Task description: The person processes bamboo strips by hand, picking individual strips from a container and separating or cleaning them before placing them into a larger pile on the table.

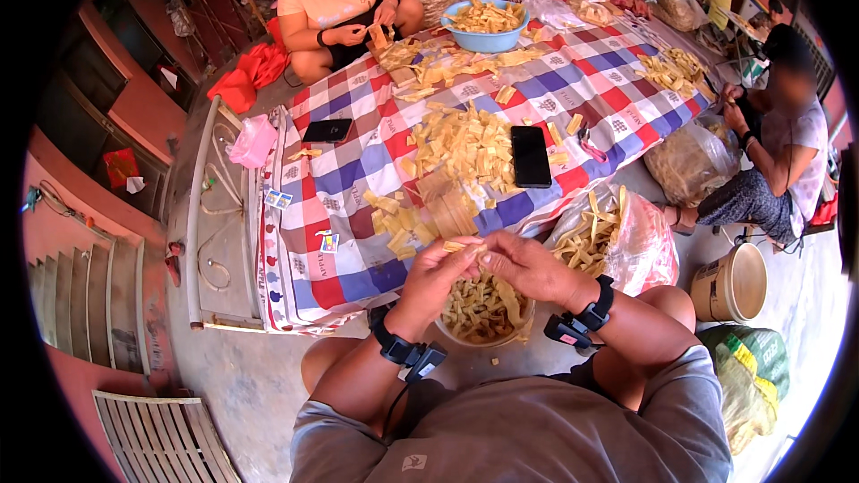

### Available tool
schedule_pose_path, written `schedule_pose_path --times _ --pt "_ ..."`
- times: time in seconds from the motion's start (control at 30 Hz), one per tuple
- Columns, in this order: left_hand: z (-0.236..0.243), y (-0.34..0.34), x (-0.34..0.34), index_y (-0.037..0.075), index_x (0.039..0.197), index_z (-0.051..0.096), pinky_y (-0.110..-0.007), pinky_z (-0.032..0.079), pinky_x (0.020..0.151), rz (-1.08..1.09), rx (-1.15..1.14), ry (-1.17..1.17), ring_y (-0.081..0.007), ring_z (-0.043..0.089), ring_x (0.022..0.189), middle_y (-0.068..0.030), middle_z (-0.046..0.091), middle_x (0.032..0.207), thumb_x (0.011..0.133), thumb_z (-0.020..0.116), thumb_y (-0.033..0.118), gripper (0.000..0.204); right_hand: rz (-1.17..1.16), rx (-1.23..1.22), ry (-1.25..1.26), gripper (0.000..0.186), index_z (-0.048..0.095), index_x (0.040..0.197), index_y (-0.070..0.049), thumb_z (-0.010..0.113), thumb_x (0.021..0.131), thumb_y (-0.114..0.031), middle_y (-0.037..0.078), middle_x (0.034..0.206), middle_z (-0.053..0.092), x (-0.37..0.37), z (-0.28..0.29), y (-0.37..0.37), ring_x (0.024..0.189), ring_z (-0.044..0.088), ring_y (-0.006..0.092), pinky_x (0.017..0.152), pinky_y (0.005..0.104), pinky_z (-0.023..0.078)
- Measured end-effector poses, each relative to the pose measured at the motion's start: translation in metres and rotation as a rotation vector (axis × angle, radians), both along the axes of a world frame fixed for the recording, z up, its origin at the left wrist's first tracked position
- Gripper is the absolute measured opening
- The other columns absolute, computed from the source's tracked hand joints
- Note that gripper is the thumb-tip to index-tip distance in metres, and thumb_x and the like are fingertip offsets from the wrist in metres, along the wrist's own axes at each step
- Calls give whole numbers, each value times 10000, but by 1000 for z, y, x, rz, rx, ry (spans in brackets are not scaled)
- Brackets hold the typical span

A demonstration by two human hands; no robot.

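Note:
My left hand (437, 275) is closed on a short pale yellow strip (455, 247), which shows between thumb and fingers. My right hand (530, 266) meets it fingertip to fingertip, pinching at the strip's other end; the fingers partly hide that end. Below both hands, between my knees, a round tub (455, 336) holds many curled yellow strips (483, 311). Just beyond, on the table's near edge, lies a pale wooden-looking board (450, 213). A heap of short cut yellow pieces (465, 145) spreads behind it.
A checked cloth (358, 188) covers the low table, with two phones (531, 157) (327, 131) and a blue basin (486, 39) on it. A plastic bag of strips (637, 246) and a beige bucket (729, 283) stand to my right. Two people sit working at the table's far left and right.

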State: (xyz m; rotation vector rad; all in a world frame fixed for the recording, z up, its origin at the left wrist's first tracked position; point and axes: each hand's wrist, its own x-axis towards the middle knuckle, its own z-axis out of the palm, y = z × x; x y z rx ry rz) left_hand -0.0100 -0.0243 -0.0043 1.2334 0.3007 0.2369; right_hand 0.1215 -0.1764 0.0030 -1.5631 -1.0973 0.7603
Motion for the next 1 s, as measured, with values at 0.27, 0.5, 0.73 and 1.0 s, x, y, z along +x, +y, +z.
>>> schedule_pose_path --times 0.27,0.5,0.73,1.0 --pt "15 22 -7 12 1208 613 -271 494 809 -104 -54 50 -95 612 870 -37 675 1022 995 546 163 269 129 -199 211 272 569 1040 -13 493 1046 -274 35 739 573 7 17 -5 725 581 182 708 344 493" --pt "13 23 -5 48 1198 584 -212 420 835 -306 241 187 -62 525 917 15 590 1026 1027 503 207 247 228 -96 -332 248 601 1037 -50 501 992 -272 154 844 675 -10 13 -3 813 640 390 768 461 505" --pt "15 5 -2 80 1135 548 -170 378 609 -233 39 350 -26 465 734 26 538 954 1047 480 213 173 181 -134 -372 270 600 1086 -61 499 984 -289 220 897 670 -11 -1 -1 863 634 432 773 505 498" --pt "2 13 1 77 1162 551 -194 396 636 -160 136 231 -30 465 764 30 547 956 1005 515 137 171 102 -53 -415 280 621 966 -51 489 979 -297 214 832 656 -14 -9 5 793 624 438 714 532 480"
